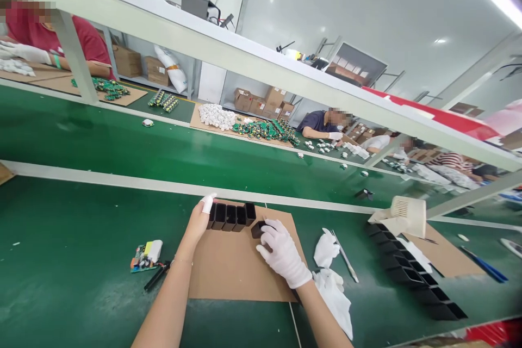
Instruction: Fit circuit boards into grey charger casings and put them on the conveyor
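Note:
A short row of open-topped black plastic cases (230, 217) stands on a brown cardboard sheet (232, 272). My left hand (199, 220), bare except for a white cover on one finger, is closed around the left end of this row; its other fingers are mostly hidden. Just right of the row, my right hand (279, 250) in a white glove has its fingers closed on a separate black case (258, 229). That case is tilted and partly covered by the glove. To the left of my forearm lies a circuit board (145, 255) with a yellow-and-white part and black leads.
White gloves (332, 293) and a white pen-like tool (346, 258) lie right of the cardboard. Beyond are a long row of black cases (411, 272), a beige fan-like device (408, 216) and blue-handled tweezers (485, 265). A shelf beam (244, 57) crosses overhead. Co-workers sit across the bench.

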Motion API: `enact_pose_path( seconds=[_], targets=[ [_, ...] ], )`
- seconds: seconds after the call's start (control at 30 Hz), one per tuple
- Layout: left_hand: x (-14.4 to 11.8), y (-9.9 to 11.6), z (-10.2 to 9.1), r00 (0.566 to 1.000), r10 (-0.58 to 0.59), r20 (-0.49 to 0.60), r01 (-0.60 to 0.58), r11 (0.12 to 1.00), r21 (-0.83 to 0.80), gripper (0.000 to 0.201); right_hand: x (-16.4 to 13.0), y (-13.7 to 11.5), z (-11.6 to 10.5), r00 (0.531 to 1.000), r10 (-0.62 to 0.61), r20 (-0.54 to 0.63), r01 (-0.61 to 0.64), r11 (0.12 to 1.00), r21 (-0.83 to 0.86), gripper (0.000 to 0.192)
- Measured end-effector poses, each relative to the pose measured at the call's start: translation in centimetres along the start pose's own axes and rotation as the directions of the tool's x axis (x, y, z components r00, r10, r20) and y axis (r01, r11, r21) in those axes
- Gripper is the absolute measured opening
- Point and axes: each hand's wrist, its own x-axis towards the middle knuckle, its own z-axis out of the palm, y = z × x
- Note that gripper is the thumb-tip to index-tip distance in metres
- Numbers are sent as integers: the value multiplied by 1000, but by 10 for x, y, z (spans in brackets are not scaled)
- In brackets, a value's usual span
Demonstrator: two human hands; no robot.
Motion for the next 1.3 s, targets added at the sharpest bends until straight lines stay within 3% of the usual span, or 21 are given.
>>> enact_pose_path(
  seconds=[0.13, 0.23, 0.33, 0.5, 0.73, 0.97, 1.17, 1.3],
  targets=[
    [1, -2, 1, 1000, 0, -3, 0, 1000, -6, 56, -7, -7, -4, 984, 140, -111, -162, 961, -224, 15],
    [0, -3, 1, 1000, -9, -2, 9, 1000, -4, 55, -3, -15, 0, 949, 271, -163, -311, 893, -326, 46],
    [-1, -2, 0, 1000, -13, 5, 13, 1000, -1, 53, 8, -18, 5, 927, 358, -109, -373, 858, -353, 55],
    [0, -2, 1, 1000, 3, 11, -2, 1000, -5, 51, 32, -6, 1, 928, 370, 55, -346, 905, -247, 68],
    [2, -4, 1, 1000, -13, 1, 13, 1000, 0, 54, 64, 1, -6, 939, 207, 274, -193, 978, -76, 80],
    [2, -5, 1, 1000, -13, 5, 13, 1000, -14, 55, 60, -1, -9, 942, 155, 297, -152, 988, -34, 65],
    [3, -7, 3, 1000, -25, -8, 25, 999, -22, 58, 48, -4, -3, 938, 213, 272, -211, 977, -34, 67],
    [2, -7, 3, 1000, -21, 13, 21, 999, -26, 60, 43, -1, -2, 930, 256, 263, -265, 964, -4, 81]
  ],
)
